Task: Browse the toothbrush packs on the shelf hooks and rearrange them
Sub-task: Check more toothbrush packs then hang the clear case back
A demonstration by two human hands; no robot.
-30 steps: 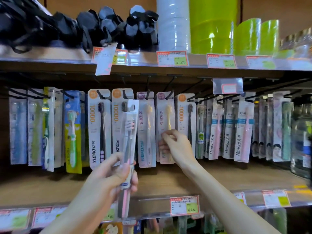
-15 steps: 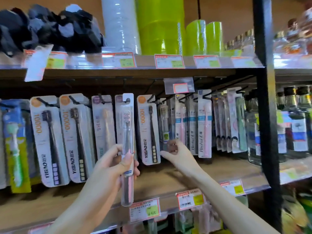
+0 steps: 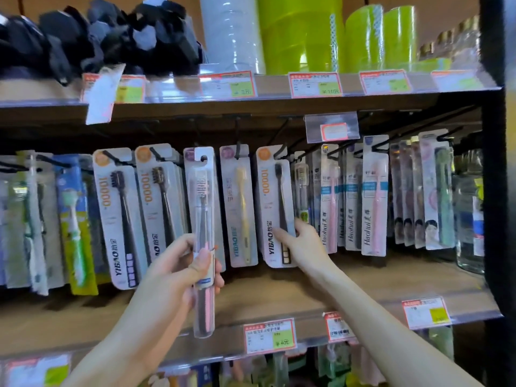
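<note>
My left hand [image 3: 184, 270] grips a clear, narrow toothbrush pack [image 3: 203, 219] with a dark and pink brush, held upright in front of the hanging row. My right hand [image 3: 303, 244] reaches to the shelf, fingers pinching the lower edge of a white YIBAO pack [image 3: 272, 208] with a black brush that hangs on a hook. To its left hang a pack with a yellow brush [image 3: 240, 208] and two more white YIBAO packs [image 3: 120, 219]. Pink Haohui packs [image 3: 372, 196] hang to the right.
Black hooks [image 3: 282, 132] jut out under the upper shelf [image 3: 251, 107], which carries green cups [image 3: 301, 32] and black items [image 3: 92, 37]. A black upright post [image 3: 495, 163] bounds the right. Glass bottles [image 3: 470, 213] stand beside it. Price tags [image 3: 269, 335] line the wooden shelf edge below.
The view has swung left a little. My right hand moved left from the packs behind onto the white YIBAO pack. My left hand still holds the clear pack upright.
</note>
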